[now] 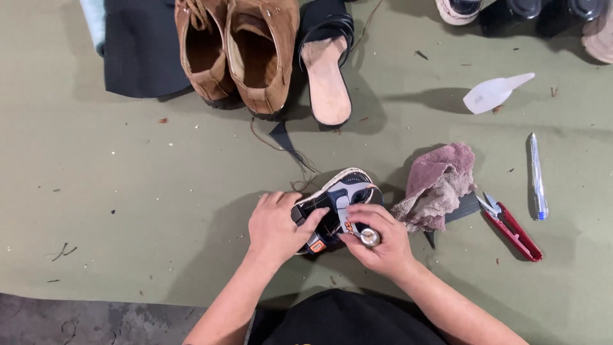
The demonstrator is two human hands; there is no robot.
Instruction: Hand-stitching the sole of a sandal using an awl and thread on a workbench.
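Near centre of the head view, on the olive-green mat (128, 191): small dark sandal (335, 204) with a white stitched edge and an orange tab, lying between both hands

Left hand (278, 227) grasps the sandal's near-left end, thumb laid across the top, fingers wrapped under. Right hand (380, 239) is clenched around a small tool with a round metal cap (370, 237), pinched between thumb and fingers, its tip at the strap area mid-sandal; can't tell exactly what the tool is

Key relation: sandal's long axis runs diagonally, from near-left at the left hand to far-right, toe end pointing away from the person. Sandal sits just far of both hands. Left hand is on it and closest; right hand touches it only at the near-right edge, through the tool

Around it:
- pink-brown rag (437, 185) just right of the sandal, close to the right hand
- red thread snips (511, 229) further right, apart from the rag
- pen (536, 176) right of the snips, lying near-to-far
- white nozzle bottle (495, 94) on its side, far right
- pair of brown suede shoes (236, 51) far centre, partly on a dark sheet (137, 51)
- black slip-on sandal (327, 64) with a tan insole, touching the right brown shoe
- loose thread and dark scraps (284, 144) between the far shoes and the held sandal

More footwear at the far-right edge, cut off
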